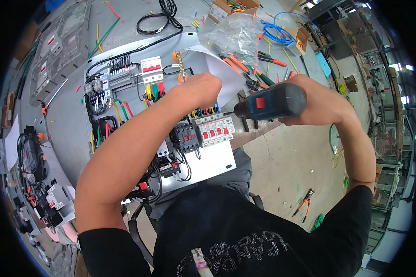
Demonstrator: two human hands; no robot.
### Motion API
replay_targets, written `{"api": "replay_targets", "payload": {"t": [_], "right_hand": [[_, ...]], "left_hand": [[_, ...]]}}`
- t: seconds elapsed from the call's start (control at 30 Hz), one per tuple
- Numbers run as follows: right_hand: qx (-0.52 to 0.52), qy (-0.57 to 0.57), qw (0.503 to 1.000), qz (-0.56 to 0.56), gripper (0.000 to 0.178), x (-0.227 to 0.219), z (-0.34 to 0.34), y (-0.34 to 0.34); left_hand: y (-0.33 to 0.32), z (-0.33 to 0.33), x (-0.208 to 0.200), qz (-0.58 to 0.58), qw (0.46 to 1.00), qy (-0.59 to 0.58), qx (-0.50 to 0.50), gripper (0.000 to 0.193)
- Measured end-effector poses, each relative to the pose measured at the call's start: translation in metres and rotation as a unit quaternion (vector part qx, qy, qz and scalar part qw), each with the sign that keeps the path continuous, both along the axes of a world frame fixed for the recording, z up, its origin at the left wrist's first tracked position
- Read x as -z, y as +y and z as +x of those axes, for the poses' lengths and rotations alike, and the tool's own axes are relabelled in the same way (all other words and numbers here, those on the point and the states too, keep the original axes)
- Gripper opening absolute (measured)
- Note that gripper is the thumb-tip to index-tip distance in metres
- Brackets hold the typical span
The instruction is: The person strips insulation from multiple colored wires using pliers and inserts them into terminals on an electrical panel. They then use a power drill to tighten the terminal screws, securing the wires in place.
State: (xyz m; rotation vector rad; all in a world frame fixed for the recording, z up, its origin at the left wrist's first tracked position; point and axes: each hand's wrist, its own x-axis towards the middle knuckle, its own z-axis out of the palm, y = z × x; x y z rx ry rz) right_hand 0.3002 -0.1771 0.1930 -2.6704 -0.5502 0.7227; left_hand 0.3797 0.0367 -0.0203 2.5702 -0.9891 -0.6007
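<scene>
A dark blue cordless screwdriver (273,102) lies level in my right hand (316,101), whose fingers wrap its grip. Its bit points left and reaches the upper right terminals of a row of white circuit breakers (215,129) with red levers. My left hand (201,92) is closed just above those breakers, near the yellow and blue wires entering them; what its fingers hold is hidden. Both the breakers and a dark contactor (186,135) beside them sit on a metal mounting plate (212,161). Farther up the plate is a larger red-and-white breaker (151,67) with yellow, green and red leads.
Pliers with orange handles (235,62), a clear plastic bag (235,37) and a blue wire coil (277,33) lie at the back right. A black cable coil (159,21) rests at the back. Clear plastic enclosures (60,51) stand left. A crimping tool (304,203) lies on the floor.
</scene>
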Motion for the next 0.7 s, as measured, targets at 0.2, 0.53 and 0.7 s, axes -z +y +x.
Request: {"api": "replay_targets", "payload": {"t": [0.2,0.53,0.7], "right_hand": [[-0.018,0.059,0.997,-0.039,0.031,0.003,0.017,0.006],[-0.063,0.032,0.995,-0.070,0.057,0.003,0.017,0.011],[-0.047,0.064,0.992,-0.098,0.054,0.000,0.019,0.024]], "left_hand": [[-0.001,-0.001,-0.004,-0.018,1.000,0.015,0.000,0.017],[0.000,-0.001,0.008,-0.032,0.999,0.012,0.015,0.014],[-0.001,0.004,-0.003,0.023,0.999,0.014,0.026,0.016]]}}
